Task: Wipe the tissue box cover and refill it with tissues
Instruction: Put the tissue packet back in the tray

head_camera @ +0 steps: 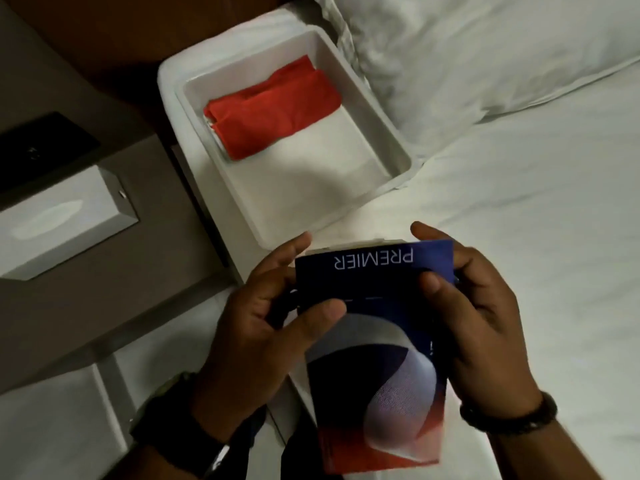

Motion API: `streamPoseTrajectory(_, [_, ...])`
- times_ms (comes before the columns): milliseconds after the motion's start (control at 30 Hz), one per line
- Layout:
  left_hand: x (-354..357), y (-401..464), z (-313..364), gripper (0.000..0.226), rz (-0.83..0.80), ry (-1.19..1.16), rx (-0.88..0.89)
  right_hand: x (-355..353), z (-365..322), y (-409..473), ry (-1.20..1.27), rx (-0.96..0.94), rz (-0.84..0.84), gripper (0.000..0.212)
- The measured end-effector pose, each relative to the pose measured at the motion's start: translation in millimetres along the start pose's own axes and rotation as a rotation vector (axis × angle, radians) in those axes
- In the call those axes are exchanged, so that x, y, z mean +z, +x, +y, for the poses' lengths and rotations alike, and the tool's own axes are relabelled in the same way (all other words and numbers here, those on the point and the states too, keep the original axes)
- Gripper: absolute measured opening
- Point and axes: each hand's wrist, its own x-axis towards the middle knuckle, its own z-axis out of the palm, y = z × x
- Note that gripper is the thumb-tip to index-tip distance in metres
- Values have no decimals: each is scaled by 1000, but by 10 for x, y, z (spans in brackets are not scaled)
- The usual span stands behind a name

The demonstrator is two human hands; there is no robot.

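I hold a blue, white and red tissue pack (377, 358) marked PREMIER in front of me, over the bed's edge. My left hand (266, 327) grips its left side with the thumb across the front. My right hand (474, 317) grips its right side, thumb on the upper front. White tissue shows at the pack's far end. Beyond it, a white tray-like cover (391, 133) lies open side up on the bed, with a folded red cloth (273, 112) inside at its far end. A second white tissue box (59, 216) with an oval slot sits on the nightstand at the left.
A white pillow (467, 46) lies at the head of the bed (536, 220), right of the tray. The grey-brown nightstand (104, 289) stands left of the bed, with a dark panel (45, 143) near its back. A white block (59, 420) sits at the lower left.
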Motion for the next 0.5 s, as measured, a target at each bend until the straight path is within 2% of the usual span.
streamPoseTrajectory(233, [-331,-93,264,37,-16,265,115,348,-47,-66,48,-31,101,18])
streamPoseTrajectory(400, [-328,62,350,36,14,204,180,365,-144,141,109,-27,165,24])
streamPoseTrajectory(500, [-276,239,412,33,-9,83,142,324,-283,345,201,-69,180,37])
